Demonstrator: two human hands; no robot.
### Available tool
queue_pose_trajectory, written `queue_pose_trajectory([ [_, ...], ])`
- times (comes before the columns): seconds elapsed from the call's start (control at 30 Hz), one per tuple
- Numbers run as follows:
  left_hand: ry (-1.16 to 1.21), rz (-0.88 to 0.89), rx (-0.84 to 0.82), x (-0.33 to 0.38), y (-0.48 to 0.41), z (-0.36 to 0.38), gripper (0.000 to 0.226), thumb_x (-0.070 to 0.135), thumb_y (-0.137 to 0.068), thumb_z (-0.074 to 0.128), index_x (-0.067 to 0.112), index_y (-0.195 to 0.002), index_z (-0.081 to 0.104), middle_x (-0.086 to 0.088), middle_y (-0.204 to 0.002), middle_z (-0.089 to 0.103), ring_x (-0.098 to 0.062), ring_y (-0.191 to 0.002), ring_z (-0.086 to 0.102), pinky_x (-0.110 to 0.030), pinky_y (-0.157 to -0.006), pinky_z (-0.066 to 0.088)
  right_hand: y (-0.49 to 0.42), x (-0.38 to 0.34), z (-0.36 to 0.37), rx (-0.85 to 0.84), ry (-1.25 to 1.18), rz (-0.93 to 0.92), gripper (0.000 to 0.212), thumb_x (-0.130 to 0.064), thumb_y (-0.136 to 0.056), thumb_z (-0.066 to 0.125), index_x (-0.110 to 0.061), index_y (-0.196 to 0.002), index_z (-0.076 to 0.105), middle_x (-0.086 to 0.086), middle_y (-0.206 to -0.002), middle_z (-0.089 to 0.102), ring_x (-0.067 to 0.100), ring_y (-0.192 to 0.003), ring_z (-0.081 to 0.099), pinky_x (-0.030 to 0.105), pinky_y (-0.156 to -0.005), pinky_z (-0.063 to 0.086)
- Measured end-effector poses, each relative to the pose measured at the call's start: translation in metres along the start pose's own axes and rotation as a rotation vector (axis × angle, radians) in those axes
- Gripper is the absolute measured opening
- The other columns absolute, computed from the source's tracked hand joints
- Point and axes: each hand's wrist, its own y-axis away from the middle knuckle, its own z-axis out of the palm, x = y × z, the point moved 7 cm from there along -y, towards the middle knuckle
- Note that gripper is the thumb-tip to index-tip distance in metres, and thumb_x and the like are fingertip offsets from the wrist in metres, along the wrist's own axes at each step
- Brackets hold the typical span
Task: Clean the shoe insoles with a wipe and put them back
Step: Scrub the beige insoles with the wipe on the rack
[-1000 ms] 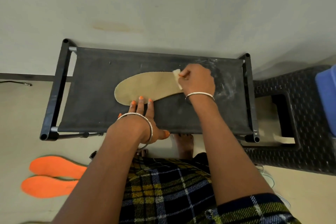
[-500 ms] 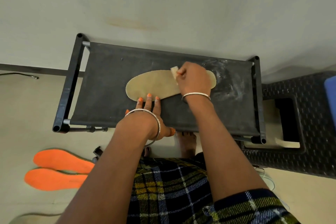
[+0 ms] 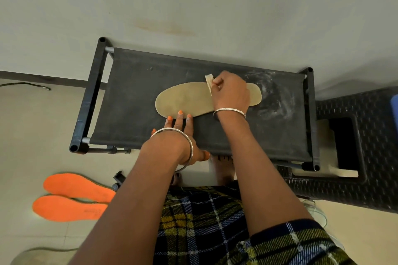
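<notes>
Dark fabric formed the top of a black-framed bench set against a pale wall. A tan insole lay flat and lengthwise on it, its broad rounded end just beyond the left fingertips and its other end showing past the right hand. The right hand sat on the insole's middle, fingers curled round a small pale wipe whose end stuck out on the side toward the left hand. The left hand lay on the fabric, grasping nothing, its straight fingertips pressing the insole's near edge. Silver bangles circled both wrists. A plaid garment showed between the forearms. On the floor, outward of the left arm, two orange insoles lay side by side, well apart from the bench. Outward of the right hand, a black woven stool stood just beside the frame.
</notes>
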Motion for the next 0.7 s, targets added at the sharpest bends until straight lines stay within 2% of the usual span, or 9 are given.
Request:
queue_pose_trajectory([
  [0.07,0.009,-0.006,0.01,0.001,-0.001,0.0,0.105,0.066,-0.091,0.048,0.023,-0.152,-0.027,-0.001,-0.159,-0.033,-0.029,-0.148,-0.024,-0.054,-0.121,0.004,0.007,-0.02,0.011,-0.081,-0.025,-0.095,0.01,-0.016,-0.088,0.063,-0.019,-0.09,0.071,0.003,-0.095,0.069,0.024,-0.088,0.064,0.032,-0.072,0.048],
  [0.17,0.012,-0.006,0.013,0.001,-0.001,0.0,0.106,0.066,-0.091,0.049,0.024,-0.152,-0.026,0.0,-0.159,-0.032,-0.029,-0.148,-0.024,-0.054,-0.121,0.003,0.024,-0.049,0.032,-0.304,-0.082,-0.27,0.008,-0.019,-0.087,0.068,-0.022,-0.09,0.074,-0.002,-0.094,0.072,0.018,-0.087,0.065,0.026,-0.071,0.047],
  [0.23,0.019,-0.006,0.009,-0.001,-0.001,0.0,0.105,0.065,-0.091,0.049,0.025,-0.152,-0.026,0.002,-0.16,-0.031,-0.028,-0.148,-0.025,-0.054,-0.121,0.003,0.02,-0.044,0.028,-0.279,-0.059,-0.246,0.006,-0.023,-0.087,0.068,-0.025,-0.09,0.073,-0.005,-0.094,0.072,0.017,-0.087,0.065,0.025,-0.07,0.046],
  [0.33,0.001,-0.004,-0.007,-0.002,0.001,0.0,0.103,0.066,-0.092,0.046,0.024,-0.151,-0.027,0.003,-0.159,-0.032,-0.029,-0.148,-0.025,-0.054,-0.122,0.004,0.004,-0.012,0.005,-0.086,-0.045,-0.059,0.007,-0.021,-0.088,0.065,-0.024,-0.088,0.071,-0.003,-0.095,0.071,0.021,-0.091,0.066,0.032,-0.074,0.051],
  [0.4,-0.01,0.0,-0.008,-0.002,0.001,-0.001,0.102,0.065,-0.093,0.045,0.024,-0.151,-0.027,0.002,-0.159,-0.032,-0.03,-0.148,-0.025,-0.054,-0.122,0.004,-0.001,0.001,-0.004,-0.018,-0.045,0.013,0.007,-0.018,-0.088,0.064,-0.022,-0.087,0.07,-0.001,-0.094,0.071,0.022,-0.091,0.065,0.034,-0.075,0.05],
  [0.47,-0.007,-0.001,0.0,0.0,0.001,-0.002,0.102,0.066,-0.093,0.046,0.023,-0.151,-0.027,0.002,-0.16,-0.031,-0.03,-0.148,-0.025,-0.054,-0.122,0.004,0.003,-0.007,0.0,-0.037,-0.038,-0.009,0.008,-0.015,-0.087,0.064,-0.02,-0.087,0.07,0.0,-0.092,0.071,0.023,-0.089,0.065,0.034,-0.075,0.051],
  [0.63,-0.002,-0.008,0.025,-0.003,-0.003,-0.001,0.102,0.067,-0.092,0.045,0.024,-0.152,-0.026,0.0,-0.161,-0.029,-0.03,-0.147,-0.027,-0.054,-0.121,0.002,0.03,-0.051,0.027,-0.307,-0.065,-0.236,0.006,-0.019,-0.087,0.067,-0.023,-0.087,0.071,-0.002,-0.091,0.072,0.02,-0.086,0.066,0.03,-0.074,0.053],
  [0.7,-0.019,-0.015,0.024,-0.004,-0.003,-0.001,0.102,0.068,-0.092,0.044,0.023,-0.152,-0.026,-0.001,-0.161,-0.029,-0.03,-0.147,-0.026,-0.053,-0.122,0.002,0.023,-0.04,0.02,-0.266,-0.037,-0.184,0.007,-0.021,-0.087,0.066,-0.025,-0.087,0.071,-0.003,-0.093,0.072,0.022,-0.088,0.066,0.029,-0.073,0.051],
])
